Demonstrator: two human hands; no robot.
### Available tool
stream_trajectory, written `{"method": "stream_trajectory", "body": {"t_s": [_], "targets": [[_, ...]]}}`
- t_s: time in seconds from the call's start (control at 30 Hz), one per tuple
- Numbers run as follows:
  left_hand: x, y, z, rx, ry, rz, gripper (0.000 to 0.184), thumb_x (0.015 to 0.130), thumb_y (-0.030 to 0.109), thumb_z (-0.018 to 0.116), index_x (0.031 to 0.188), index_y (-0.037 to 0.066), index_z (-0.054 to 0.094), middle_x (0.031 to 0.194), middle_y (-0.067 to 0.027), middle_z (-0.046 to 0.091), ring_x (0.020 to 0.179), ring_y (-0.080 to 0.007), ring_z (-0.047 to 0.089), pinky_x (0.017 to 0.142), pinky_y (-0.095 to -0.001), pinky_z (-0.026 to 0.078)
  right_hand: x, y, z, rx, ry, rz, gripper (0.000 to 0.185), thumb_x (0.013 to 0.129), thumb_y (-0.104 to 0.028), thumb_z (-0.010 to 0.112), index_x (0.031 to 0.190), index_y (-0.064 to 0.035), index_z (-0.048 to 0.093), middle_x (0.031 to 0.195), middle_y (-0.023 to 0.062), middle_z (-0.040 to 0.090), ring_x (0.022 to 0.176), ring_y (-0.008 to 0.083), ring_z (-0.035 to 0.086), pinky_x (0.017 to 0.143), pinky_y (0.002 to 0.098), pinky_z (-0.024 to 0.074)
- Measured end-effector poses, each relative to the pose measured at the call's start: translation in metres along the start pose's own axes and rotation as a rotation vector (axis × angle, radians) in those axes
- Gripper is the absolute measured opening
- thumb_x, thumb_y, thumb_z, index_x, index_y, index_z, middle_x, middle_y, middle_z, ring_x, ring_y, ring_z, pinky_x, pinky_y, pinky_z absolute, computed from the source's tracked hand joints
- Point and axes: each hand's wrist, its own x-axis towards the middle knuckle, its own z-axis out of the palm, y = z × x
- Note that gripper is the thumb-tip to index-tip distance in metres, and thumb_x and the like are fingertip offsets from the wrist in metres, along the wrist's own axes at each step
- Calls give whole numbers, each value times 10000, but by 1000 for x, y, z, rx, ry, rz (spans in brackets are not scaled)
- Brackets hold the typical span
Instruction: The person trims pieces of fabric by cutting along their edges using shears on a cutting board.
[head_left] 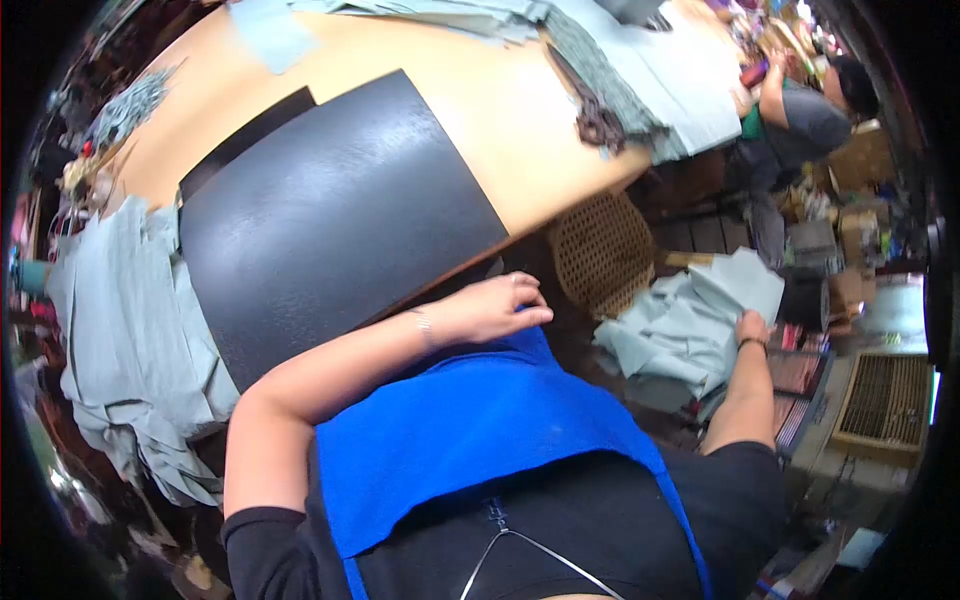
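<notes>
My left hand [505,305] is in front of my body, beside the near edge of the table. Its fingers are curled in at the upper edge of the blue apron [480,410], which rises to a point under the thumb. Out to the right, my right hand [752,328] grips a crumpled pale grey-green cloth [690,320] by its right side. That cloth hangs low, beside a woven cane chair [603,250].
A black board [340,210] lies on the light wooden table [490,130]. More grey-green cloth [140,320] drapes over the table's left end, and further pieces [670,70] lie at the far right. Another person [805,115] is at the upper right. A slatted crate [882,405] stands at right.
</notes>
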Motion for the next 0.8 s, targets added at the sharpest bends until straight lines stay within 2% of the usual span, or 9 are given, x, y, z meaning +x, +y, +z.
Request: {"method": "stream_trajectory", "body": {"t_s": [0.1,0.17,0.3,0.43,0.57,0.67,0.7,0.73,0.8], "targets": [[33,-75,61,342,99,-444,774,909,632,371,1421,52,355,1458,-280,292,1399,-368,214,1125,-453,218,2,14,-15,315,289,93,246,872,-256,553,1077,-184,666,1107,79,662,1031,298,618,1055,504,321],[54,-121,80,62,-245,-491,825,909,645,368,1437,14,304,1470,-264,282,1391,-366,235,1128,-449,213,27,30,-24,760,471,309,274,846,-197,603,1112,-144,646,1125,101,655,1030,309,617,943,420,440],[52,-1,31,-935,-367,-198,725,954,564,378,1473,77,241,1442,-163,389,1317,-262,387,1097,-360,292,73,22,-75,1734,1026,483,384,877,-159,610,1224,-6,551,1165,185,616,1000,276,624,860,366,492],[25,51,-7,-619,-137,272,462,965,313,525,1334,38,475,1297,-119,536,1190,-199,503,1026,-342,381,28,-85,-196,2256,694,-22,401,881,-209,614,1214,7,558,1134,146,618,957,244,611,860,341,484],[-41,66,-64,-333,538,535,273,926,180,580,1146,20,601,1102,-111,639,1041,-220,593,914,-336,454,-79,-263,-291,2295,419,-837,106,891,-98,581,944,-20,630,951,55,643,815,129,583,742,291,481],[-114,67,-88,-98,910,487,185,908,152,556,1022,36,645,1054,-147,654,1014,-274,607,919,-398,441,-194,-350,-300,1550,167,-1531,117,809,-132,668,900,-58,674,818,56,670,711,167,598,676,314,490],[-136,60,-87,12,1058,439,202,909,197,555,992,35,643,1020,-142,665,1000,-264,612,939,-419,424,-234,-366,-316,1345,549,-1939,152,784,-96,645,931,-89,684,897,73,667,860,226,615,776,346,478],[-156,52,-84,67,1198,416,233,917,235,549,983,29,636,993,-133,672,978,-256,617,962,-432,405,-254,-382,-313,1261,238,-2167,210,763,-83,630,965,-104,680,982,66,650,1000,266,575,916,450,418],[-196,35,-80,146,1319,334,239,933,241,537,962,21,624,1008,-139,654,987,-242,600,972,-434,399,-283,-395,-284,1007,240,-2136,139,750,-98,639,883,-136,655,949,26,621,996,235,567,1028,637,262]]}}
